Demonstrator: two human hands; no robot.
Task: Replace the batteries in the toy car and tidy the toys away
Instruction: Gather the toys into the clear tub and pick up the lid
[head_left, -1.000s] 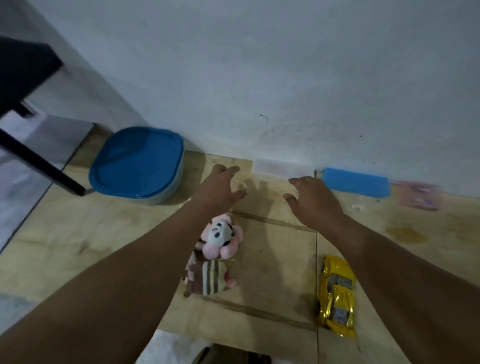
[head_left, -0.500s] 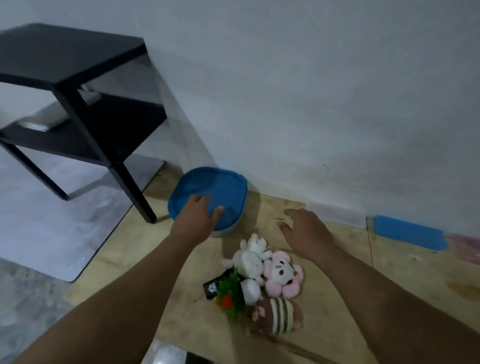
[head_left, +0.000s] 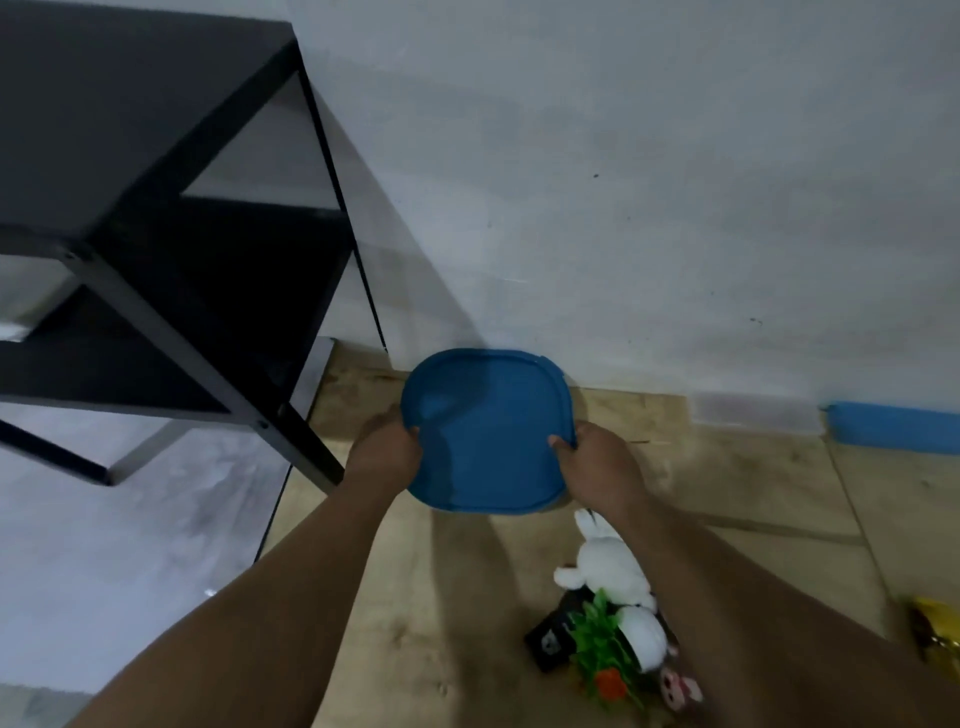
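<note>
Both hands were on the blue lidded container (head_left: 488, 431), which sat on the wooden floor (head_left: 753, 483) close against the white wall (head_left: 623, 182). The left hand (head_left: 384, 457) curled its grip round the lid's left edge, and the right hand (head_left: 597, 467) held the right edge, thumb on top. A black shelf unit (head_left: 171, 249) stood just to the left. Nearer the person, under the right forearm, lay a white plush rabbit (head_left: 608, 566), a green plastic plant (head_left: 602, 649) and a small black box (head_left: 550, 639). Only a yellow sliver of the toy car (head_left: 940, 639) showed at the right edge, well apart from the container.
</note>
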